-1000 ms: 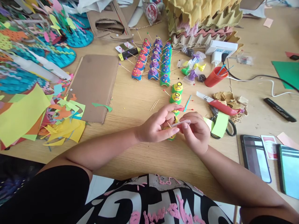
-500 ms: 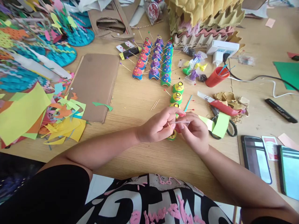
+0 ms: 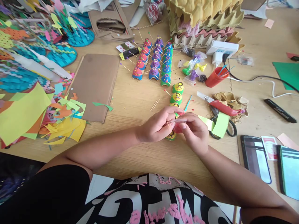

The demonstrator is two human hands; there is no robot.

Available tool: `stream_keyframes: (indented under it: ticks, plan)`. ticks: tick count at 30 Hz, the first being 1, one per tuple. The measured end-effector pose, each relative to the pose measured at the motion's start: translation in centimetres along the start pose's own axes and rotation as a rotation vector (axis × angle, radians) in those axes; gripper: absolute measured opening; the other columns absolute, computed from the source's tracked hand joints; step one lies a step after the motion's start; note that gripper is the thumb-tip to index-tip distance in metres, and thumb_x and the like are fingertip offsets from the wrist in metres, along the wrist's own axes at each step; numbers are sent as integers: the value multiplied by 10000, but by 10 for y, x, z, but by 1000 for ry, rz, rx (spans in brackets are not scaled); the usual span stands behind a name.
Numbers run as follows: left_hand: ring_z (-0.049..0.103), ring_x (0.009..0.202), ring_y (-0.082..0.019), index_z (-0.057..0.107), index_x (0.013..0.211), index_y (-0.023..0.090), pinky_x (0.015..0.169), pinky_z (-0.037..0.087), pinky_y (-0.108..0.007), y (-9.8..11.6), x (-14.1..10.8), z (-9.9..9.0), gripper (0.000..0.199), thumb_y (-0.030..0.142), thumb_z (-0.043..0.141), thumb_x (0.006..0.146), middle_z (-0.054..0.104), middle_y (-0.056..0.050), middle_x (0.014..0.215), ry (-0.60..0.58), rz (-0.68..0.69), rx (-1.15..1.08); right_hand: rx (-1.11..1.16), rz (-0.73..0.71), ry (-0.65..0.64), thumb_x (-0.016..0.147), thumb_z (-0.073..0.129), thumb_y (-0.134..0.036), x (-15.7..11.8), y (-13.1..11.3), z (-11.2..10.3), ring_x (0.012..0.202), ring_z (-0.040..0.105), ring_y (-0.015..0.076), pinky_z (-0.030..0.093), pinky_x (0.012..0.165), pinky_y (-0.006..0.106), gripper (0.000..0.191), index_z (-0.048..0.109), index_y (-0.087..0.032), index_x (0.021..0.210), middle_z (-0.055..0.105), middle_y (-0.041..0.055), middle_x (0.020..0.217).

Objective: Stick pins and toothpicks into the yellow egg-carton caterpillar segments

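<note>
Both hands meet over the row of yellow-and-green painted cups (image 3: 176, 98), hiding part of it. My left hand (image 3: 161, 124) is closed, with a thin wooden stick (image 3: 168, 124) between its fingers. My right hand (image 3: 195, 129) pinches a small clear plastic bag (image 3: 179, 124) with something pinkish-red in it; the bag's left edge reaches my left fingertips. A blue stick (image 3: 188, 103) and red-tipped sticks lie just beyond my right fingers. Two bare toothpicks (image 3: 154, 105) rest on the table left of the row.
Red, purple and blue painted cups (image 3: 155, 63) with sticks stand beyond. Brown cardboard (image 3: 94, 84) and paper scraps (image 3: 65, 124) lie left. A red cup (image 3: 216, 77), scissors (image 3: 231, 128), a red-handled cutter (image 3: 225, 107) and phones (image 3: 257, 158) are right; egg trays (image 3: 205, 18) stand behind.
The plastic bag has shifted slightly left and tilted between my fingers, and more of its pinkish-red content shows. Both hands have otherwise hardly moved.
</note>
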State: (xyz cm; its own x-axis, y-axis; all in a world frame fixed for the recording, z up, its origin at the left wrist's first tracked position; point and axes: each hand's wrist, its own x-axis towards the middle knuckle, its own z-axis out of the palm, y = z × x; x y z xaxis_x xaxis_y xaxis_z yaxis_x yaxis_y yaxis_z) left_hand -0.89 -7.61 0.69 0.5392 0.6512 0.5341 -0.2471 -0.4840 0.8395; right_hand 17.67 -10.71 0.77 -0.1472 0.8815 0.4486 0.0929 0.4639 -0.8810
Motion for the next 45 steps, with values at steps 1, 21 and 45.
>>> stream_keyframes:
  ticks: [1, 21, 45]
  plan:
    - [420, 608, -88, 438, 1395, 256, 579, 417, -225, 0, 0, 0, 354, 171, 466, 1053, 389, 51, 724, 1, -10, -9, 18, 8, 16, 980, 679, -233, -1, 1, 0, 866, 714, 161, 580, 808, 346, 74, 746, -261, 994, 761, 22, 921]
    - [245, 503, -79, 721, 1109, 199, 482, 192, -241, -20, 4, -17, 288, 445, 611, 1008, 306, 74, 563, 395, -332, -383, -609, -249, -51, 901, 480, -117, 13, 10, -30, 723, 574, 199, 442, 703, 386, 192, 605, -228, 807, 626, 34, 752]
    - [452, 535, -124, 786, 1233, 252, 622, 448, -300, -6, -6, -10, 394, 512, 597, 1005, 439, 41, 537, 21, -328, -357, -739, -489, 121, 872, 821, -312, 5, 5, -22, 812, 566, 221, 387, 806, 425, 497, 647, -439, 1320, 590, 16, 894]
